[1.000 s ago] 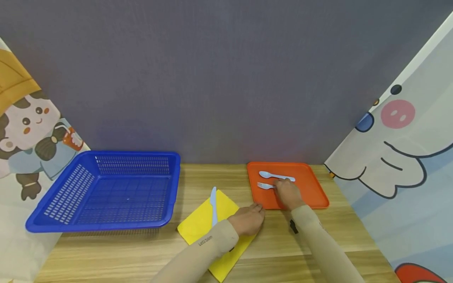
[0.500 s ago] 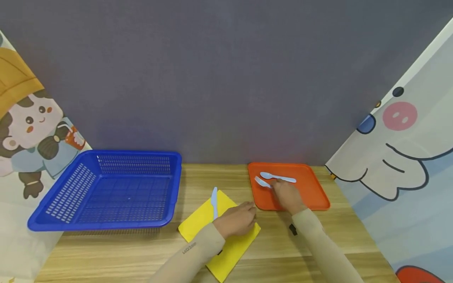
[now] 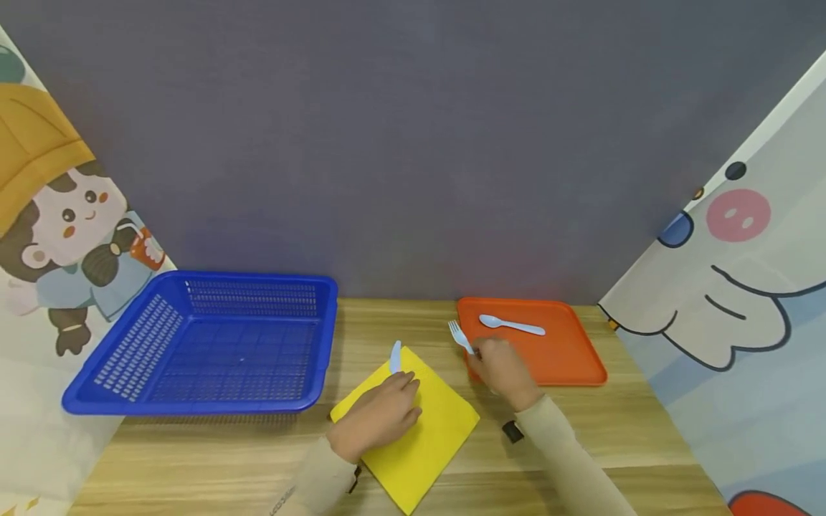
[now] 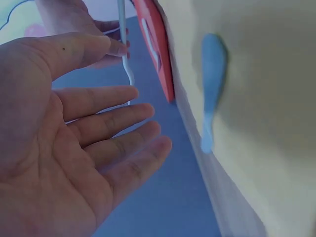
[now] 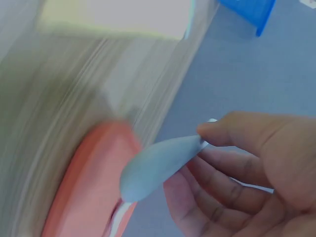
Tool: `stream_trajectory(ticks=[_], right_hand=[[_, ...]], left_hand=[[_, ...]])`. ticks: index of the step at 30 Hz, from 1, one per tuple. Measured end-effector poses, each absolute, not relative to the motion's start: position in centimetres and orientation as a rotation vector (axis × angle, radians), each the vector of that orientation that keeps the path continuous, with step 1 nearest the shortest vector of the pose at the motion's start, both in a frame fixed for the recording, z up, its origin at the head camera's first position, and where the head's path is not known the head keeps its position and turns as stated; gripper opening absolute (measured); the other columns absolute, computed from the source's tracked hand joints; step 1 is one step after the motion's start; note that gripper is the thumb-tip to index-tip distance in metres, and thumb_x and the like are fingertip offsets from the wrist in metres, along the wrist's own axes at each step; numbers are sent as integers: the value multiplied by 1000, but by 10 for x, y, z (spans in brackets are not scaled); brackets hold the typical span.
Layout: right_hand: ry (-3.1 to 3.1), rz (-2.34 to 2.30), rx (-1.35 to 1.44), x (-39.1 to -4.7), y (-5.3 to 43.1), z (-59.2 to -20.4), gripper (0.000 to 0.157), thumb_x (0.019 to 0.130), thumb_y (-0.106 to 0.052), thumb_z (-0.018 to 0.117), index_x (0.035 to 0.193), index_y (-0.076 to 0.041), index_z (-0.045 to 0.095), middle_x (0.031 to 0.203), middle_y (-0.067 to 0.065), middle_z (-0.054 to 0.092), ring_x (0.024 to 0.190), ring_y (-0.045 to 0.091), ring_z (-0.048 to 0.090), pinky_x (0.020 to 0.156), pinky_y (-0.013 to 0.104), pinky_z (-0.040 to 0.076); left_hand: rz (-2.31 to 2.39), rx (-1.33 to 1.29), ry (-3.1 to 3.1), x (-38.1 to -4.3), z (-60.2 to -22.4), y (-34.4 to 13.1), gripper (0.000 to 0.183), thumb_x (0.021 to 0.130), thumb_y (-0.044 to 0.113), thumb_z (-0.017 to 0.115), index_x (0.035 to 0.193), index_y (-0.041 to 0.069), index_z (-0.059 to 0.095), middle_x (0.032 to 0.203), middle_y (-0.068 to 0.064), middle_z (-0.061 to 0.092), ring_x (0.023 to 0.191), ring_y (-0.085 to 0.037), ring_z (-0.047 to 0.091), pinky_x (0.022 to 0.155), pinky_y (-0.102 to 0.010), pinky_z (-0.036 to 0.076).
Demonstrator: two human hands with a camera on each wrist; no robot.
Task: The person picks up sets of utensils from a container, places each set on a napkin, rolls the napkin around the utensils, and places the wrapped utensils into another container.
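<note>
Between thumb and fingers, my right hand (image 3: 506,369) pinches a light blue plastic fork (image 3: 459,335), its tines pointing to the far left, over the near left edge of an orange tray (image 3: 568,358). The fork's broad handle end (image 5: 158,168) shows large in the right wrist view. My left hand (image 3: 377,419) hovers over a folded yellow cloth (image 3: 439,437), fingers extended and palm bare in the left wrist view. Lying on the cloth, a light blue knife (image 3: 396,356) is partly hidden by the left hand in the head view. A matching spoon (image 3: 513,325) lies in the tray.
A blue plastic basket (image 3: 200,408) with slotted walls stands at the left of the wooden table (image 3: 213,466). Behind the table rises a grey panel (image 3: 400,143). Printed cartoon panels flank both sides.
My right hand has lifted the fork from the tray and brought it leftward and nearer. My left hand has moved left from beside the tray to over the cloth near the knife.
</note>
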State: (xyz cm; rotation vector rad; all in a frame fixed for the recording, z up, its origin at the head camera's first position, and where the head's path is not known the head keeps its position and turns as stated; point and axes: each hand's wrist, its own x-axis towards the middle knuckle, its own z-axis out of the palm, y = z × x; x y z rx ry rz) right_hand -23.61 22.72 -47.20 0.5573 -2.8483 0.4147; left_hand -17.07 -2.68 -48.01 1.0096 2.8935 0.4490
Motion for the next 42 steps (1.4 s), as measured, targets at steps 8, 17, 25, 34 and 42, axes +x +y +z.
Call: stream_trajectory(ticks=[8, 17, 25, 34, 42], right_hand=[[-2944, 671, 423, -225, 190, -475, 17, 91, -12, 72, 77, -6, 65, 58, -4, 52, 44, 7, 44, 37, 21, 39], [-2957, 682, 459, -222, 155, -493, 26, 84, -11, 71, 66, -10, 53, 55, -8, 35, 50, 7, 30, 46, 21, 27], [-3032, 758, 377, -225, 132, -506, 17, 85, -14, 72, 75, -5, 62, 62, -2, 52, 53, 10, 46, 47, 23, 40], [-3034, 767, 362, -228, 118, -513, 20, 84, -13, 71, 68, -9, 59, 59, -2, 51, 51, 11, 45, 43, 23, 40], [-3012, 737, 366, -227, 114, -515, 37, 84, -12, 70, 56, -12, 46, 49, -7, 32, 43, 8, 32, 38, 21, 28]], left_hand=[[514, 932, 2982, -150, -491, -58, 46, 96, 23, 66, 131, -7, 58, 135, -22, 56, 128, -34, 51, 106, -45, 44], [549, 795, 2934, -141, -505, -75, 51, 90, 25, 72, 129, -5, 59, 136, -24, 54, 127, -39, 50, 101, -53, 47], [484, 826, 2926, -140, -508, -77, 48, 86, 25, 77, 122, -3, 62, 136, -24, 53, 124, -39, 51, 96, -51, 50], [456, 822, 2912, -139, -504, -76, 49, 85, 26, 77, 122, -3, 62, 138, -24, 52, 125, -41, 49, 96, -53, 49], [439, 812, 2904, -140, -507, -76, 51, 86, 27, 77, 125, -3, 62, 140, -24, 51, 126, -41, 49, 97, -52, 49]])
